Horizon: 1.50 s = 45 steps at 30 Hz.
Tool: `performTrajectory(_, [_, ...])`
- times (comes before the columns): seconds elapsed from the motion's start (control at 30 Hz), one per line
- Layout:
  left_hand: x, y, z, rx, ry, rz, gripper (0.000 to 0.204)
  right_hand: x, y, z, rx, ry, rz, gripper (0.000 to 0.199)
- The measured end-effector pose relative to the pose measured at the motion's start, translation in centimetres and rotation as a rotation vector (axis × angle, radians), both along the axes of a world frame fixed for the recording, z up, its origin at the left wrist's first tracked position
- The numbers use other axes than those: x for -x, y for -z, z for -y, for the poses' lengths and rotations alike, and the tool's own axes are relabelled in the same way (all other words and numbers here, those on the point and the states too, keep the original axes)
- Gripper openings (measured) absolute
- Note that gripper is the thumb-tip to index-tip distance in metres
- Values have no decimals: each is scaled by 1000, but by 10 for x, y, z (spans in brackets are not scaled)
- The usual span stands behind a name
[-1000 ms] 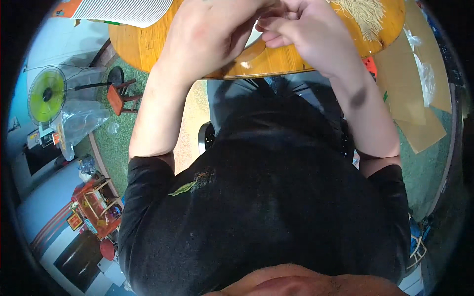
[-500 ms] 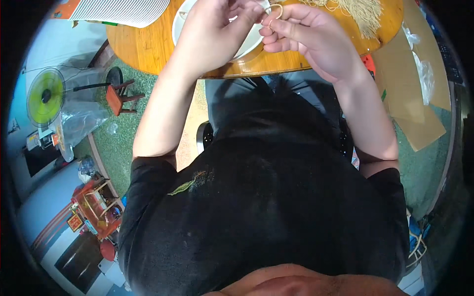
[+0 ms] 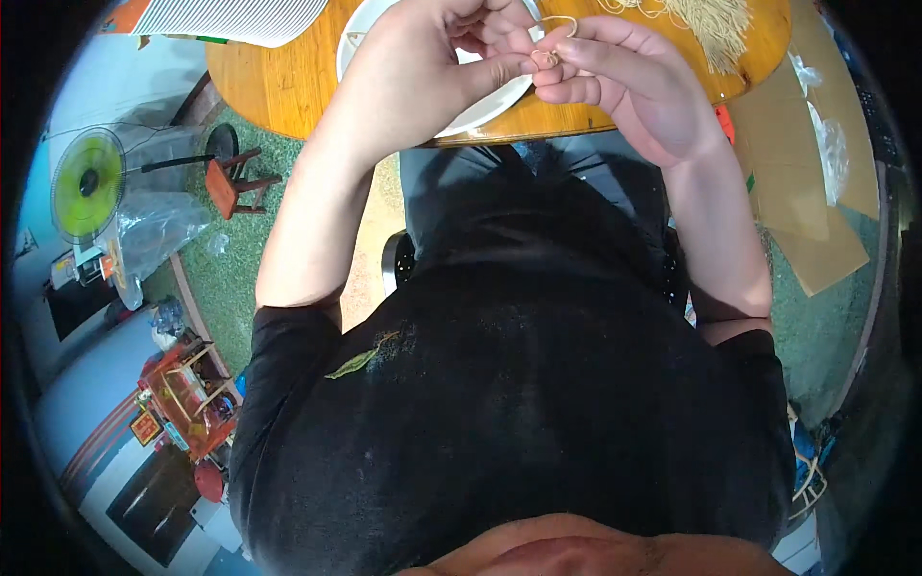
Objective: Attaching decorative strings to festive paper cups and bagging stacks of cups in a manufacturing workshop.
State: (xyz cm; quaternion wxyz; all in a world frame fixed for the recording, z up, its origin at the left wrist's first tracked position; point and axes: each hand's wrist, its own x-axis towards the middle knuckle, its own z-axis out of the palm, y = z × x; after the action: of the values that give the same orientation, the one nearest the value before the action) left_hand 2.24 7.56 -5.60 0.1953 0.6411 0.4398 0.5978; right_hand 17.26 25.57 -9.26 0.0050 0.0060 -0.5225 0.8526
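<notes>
Between my two hands is a thin cream cord [image 3: 560, 19], bent into a small loop above the fingertips. My left hand [image 3: 437, 72] pinches it between thumb and forefinger. From the other side my right hand [image 3: 639, 82] grips it, its thumb and forefinger almost touching the left thumb. Where the fingers meet, a small twist or knot of the cord shows, partly covered by them. Under and behind my left hand lies a white plate [image 3: 480, 113] on the wooden table [image 3: 274, 86]. A bundle of cream cords [image 3: 713, 34] rests on the table beyond my right hand.
A striped sheet [image 3: 235, 19] lies at the table's far left. On the floor to the left stand a green-bladed fan [image 3: 88, 182] and a small wooden stool [image 3: 226, 190]. Flattened cardboard [image 3: 816, 226] with clear plastic [image 3: 831, 158] lies to the right.
Both hands have shifted slightly right and nearer to me with the cord. The left thumb has come down to the right fingertips, closing the gap around the small twist.
</notes>
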Motion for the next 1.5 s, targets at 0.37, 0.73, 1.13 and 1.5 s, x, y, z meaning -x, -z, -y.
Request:
performTrajectory(0.37, [-23,-40,4,604,-332,93,23,-3,7,-2,-124,57,22,16])
performTrajectory(0.73, [-31,-43,7,681,-436,-6,16,-14,-15,37,-1095,703,-334,12])
performTrajectory(1.13, [-21,-9,15,535,-193,150,27,5,36,31,-1320,1065,-991,23])
performTrajectory(1.5, [-9,-11,18,617,-390,61,15,4,16,37,-1213,907,-854,17])
